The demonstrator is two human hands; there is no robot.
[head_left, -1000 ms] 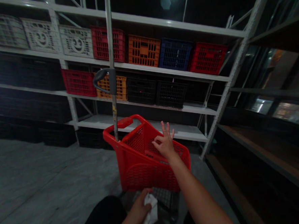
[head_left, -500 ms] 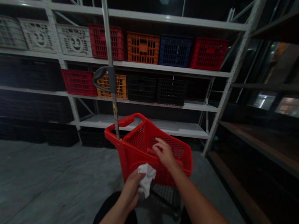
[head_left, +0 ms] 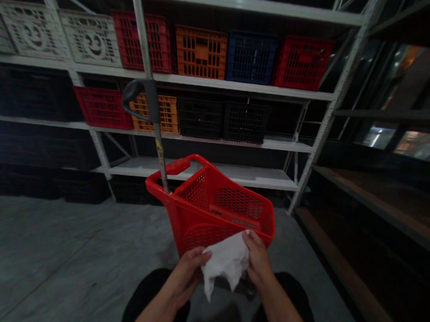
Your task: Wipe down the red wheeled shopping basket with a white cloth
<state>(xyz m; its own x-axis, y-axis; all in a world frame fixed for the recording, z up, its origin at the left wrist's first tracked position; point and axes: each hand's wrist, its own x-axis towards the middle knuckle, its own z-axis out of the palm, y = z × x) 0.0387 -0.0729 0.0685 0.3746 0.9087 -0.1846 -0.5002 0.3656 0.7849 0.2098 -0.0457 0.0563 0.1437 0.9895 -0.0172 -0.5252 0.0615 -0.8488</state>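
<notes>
A thin white wipe (head_left: 226, 260) is stretched between my two hands, its lower edge hanging in loose points. My left hand (head_left: 190, 271) pinches its left side between thumb and fingers. At the upper right corner, my right hand (head_left: 258, 258) is closed on the same wipe. Just beyond my hands stands a red plastic shopping cart (head_left: 177, 217) with perforated walls, its near side partly hidden by the wipe and my right hand. A metal pole (head_left: 144, 45) with a dark grey loop handle (head_left: 151, 101) rises by the cart's handle end.
Behind the cart, a white metal rack (head_left: 248, 87) holds an orange crate (head_left: 200, 53), a blue crate (head_left: 251, 58) and several other crates. Dark shelving (head_left: 376, 200) runs along the right side. Grey concrete floor (head_left: 49, 248) extends to the left.
My right hand has come back from over the cart and taken hold of the wipe, which has gone from crumpled to spread out. The view has tilted down slightly.
</notes>
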